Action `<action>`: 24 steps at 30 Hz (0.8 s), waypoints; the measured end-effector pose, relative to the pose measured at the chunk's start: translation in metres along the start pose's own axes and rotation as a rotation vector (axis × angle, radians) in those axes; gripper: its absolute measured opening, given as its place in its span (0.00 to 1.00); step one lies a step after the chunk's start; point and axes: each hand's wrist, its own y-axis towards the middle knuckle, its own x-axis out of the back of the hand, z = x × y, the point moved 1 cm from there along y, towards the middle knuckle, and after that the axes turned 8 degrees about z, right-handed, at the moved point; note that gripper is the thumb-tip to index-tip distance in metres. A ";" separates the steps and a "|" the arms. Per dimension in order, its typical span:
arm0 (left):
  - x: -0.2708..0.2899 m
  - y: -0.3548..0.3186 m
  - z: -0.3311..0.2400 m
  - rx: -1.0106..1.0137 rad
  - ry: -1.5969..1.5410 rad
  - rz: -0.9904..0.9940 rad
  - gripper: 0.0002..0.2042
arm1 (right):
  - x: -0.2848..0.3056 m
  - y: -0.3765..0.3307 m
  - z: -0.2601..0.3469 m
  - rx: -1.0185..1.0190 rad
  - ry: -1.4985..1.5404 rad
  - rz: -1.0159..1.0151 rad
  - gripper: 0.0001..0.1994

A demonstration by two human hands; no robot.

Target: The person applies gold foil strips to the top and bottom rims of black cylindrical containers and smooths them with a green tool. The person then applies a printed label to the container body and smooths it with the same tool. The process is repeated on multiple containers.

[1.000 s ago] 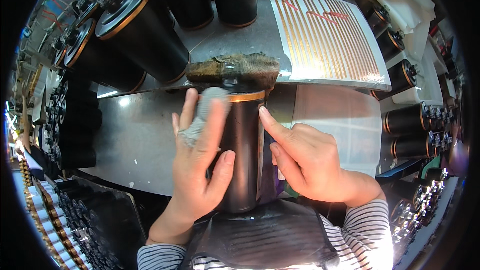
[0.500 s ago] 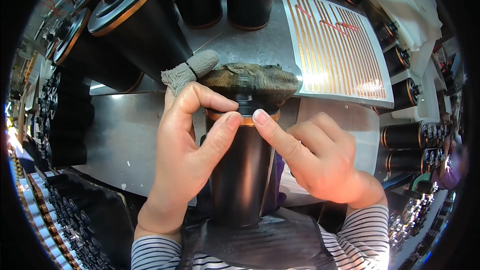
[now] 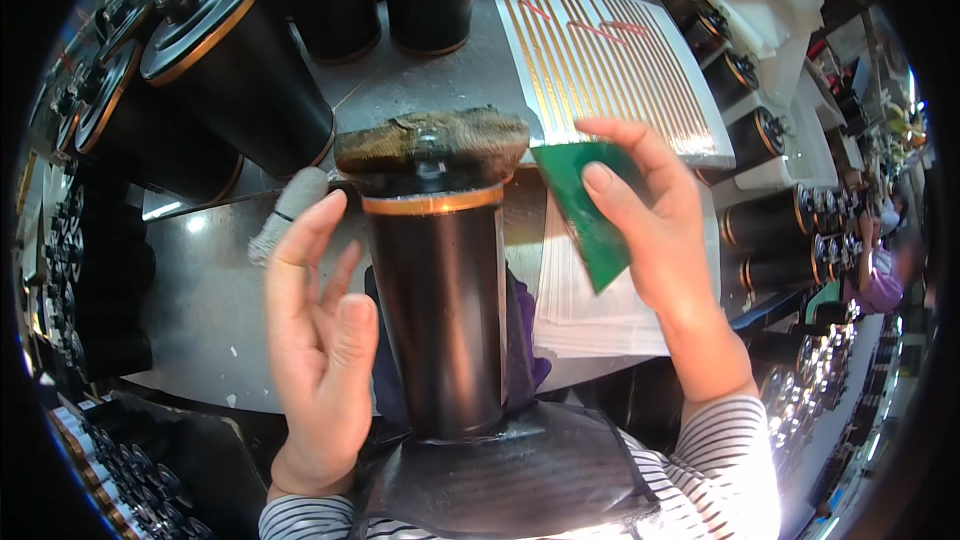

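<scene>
A black cylinder [image 3: 440, 320] lies between my arms, its near end at my apron and its far end against a worn brown cloth pad [image 3: 455, 140] at the table edge. A copper-coloured band [image 3: 433, 204] rings that far end. My left hand [image 3: 325, 380] is off the cylinder, to its left, with the fingers apart and nothing in them; a grey fabric finger cover [image 3: 290, 210] is on one finger. Right of the cylinder, my right hand [image 3: 660, 230] pinches a flat green scraper [image 3: 603, 250] between thumb and fingers, its pointed corner toward me.
A white sheet [image 3: 715, 140] with rows of copper strips and some red lines lies at the back right. Black cylinders [image 3: 245, 80] stand at the back left, and others [image 3: 770, 220] lie at the right. White paper sheets [image 3: 590, 325] are stacked beneath my right hand.
Both hands have left the copper band. The left has drawn back to the left and opened; the right has moved right and now holds the green scraper. The whole view has shifted slightly.
</scene>
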 end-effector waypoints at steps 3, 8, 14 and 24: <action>-0.018 -0.009 -0.013 0.051 -0.155 0.135 0.35 | -0.047 0.000 0.024 0.277 -0.234 0.057 0.17; -0.024 -0.004 0.022 -0.021 0.064 0.205 0.41 | -0.049 -0.003 0.004 0.374 -0.204 0.015 0.18; -0.008 -0.008 0.057 0.349 -0.426 0.203 0.42 | -0.033 -0.008 -0.024 0.274 -0.178 -0.090 0.16; -0.024 0.007 0.027 0.353 -0.498 0.072 0.42 | -0.038 0.002 -0.016 0.378 -0.104 -0.015 0.16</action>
